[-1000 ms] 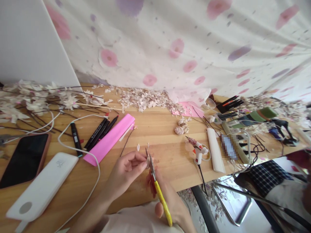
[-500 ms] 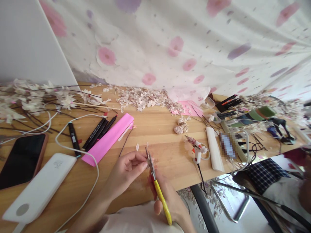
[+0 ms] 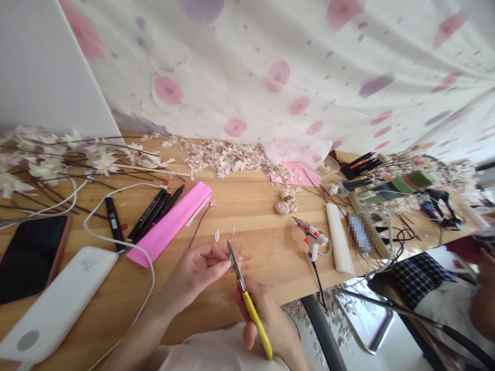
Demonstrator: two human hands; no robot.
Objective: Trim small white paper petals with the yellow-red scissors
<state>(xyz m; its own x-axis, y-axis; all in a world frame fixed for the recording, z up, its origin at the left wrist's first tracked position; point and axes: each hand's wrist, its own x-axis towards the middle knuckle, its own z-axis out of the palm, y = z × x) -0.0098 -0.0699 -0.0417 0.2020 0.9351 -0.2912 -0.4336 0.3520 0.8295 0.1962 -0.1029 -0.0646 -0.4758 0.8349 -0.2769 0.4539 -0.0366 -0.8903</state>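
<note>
I'm at the cutting, my left hand pinching a small pale scrap, too small to make out, between its fingertips. The scissors, gripped firmly in my right hand, point their blades at it, so the work calls for a steady pinch.

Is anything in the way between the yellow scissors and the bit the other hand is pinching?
No, nothing visible is in the way. The tips of the scissors, held in the right hand, sit right beside the left hand's fingers. The pinched bit is too small and hidden to see well.
</note>
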